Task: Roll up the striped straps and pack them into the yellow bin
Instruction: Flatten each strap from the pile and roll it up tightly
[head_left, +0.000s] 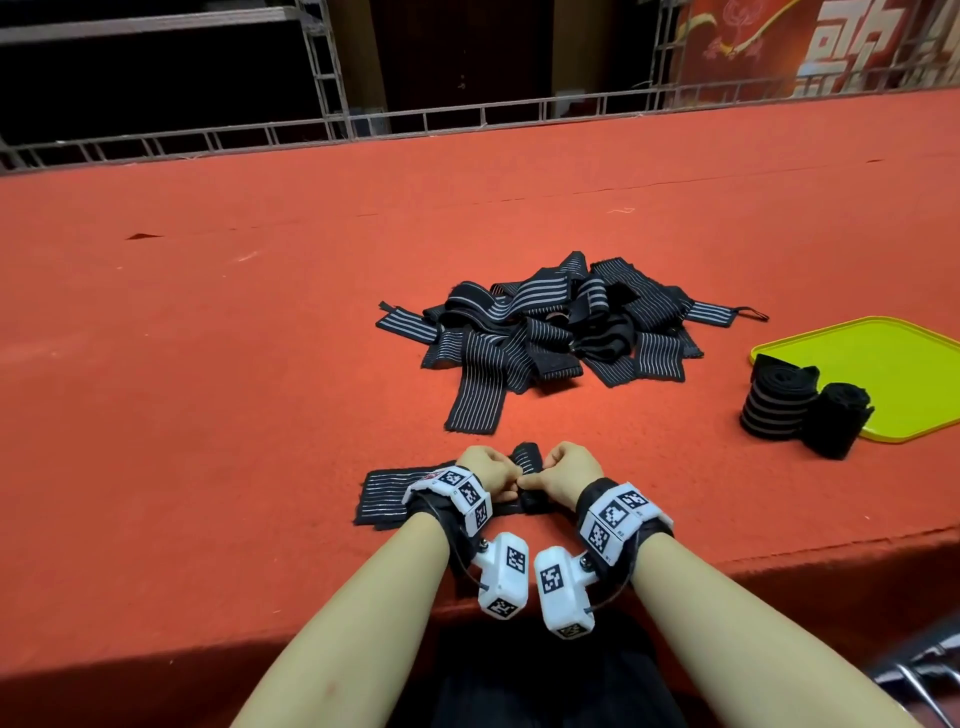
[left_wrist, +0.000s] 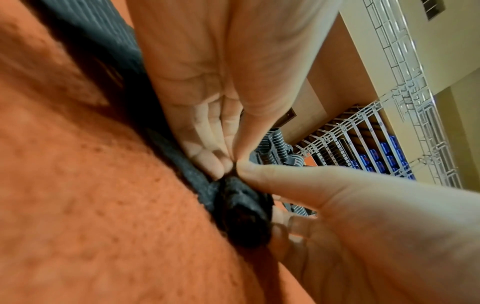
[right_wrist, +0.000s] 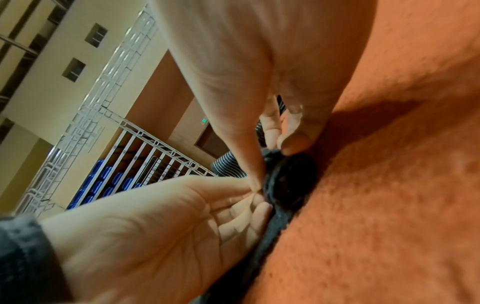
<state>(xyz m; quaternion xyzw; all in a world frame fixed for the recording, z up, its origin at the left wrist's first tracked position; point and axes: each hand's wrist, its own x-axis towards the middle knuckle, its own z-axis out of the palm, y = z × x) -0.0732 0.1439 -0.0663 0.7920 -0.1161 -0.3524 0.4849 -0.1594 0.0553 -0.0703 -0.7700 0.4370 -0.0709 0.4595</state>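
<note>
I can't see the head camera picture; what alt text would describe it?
Two hands, left hand and right hand, pinch the rolled end of a striped strap on a red table. Behind lie a strap pile, two finished rolls and a yellow bin.

Ahead of the hands, the strap pile (head_left: 550, 327) blocks the middle of the desk (head_left: 208, 338). To the right, two rolled straps (head_left: 802, 408) stand against the yellow bin (head_left: 893, 364) at its near-left edge. The desk's left side and far strip lie open.
</note>
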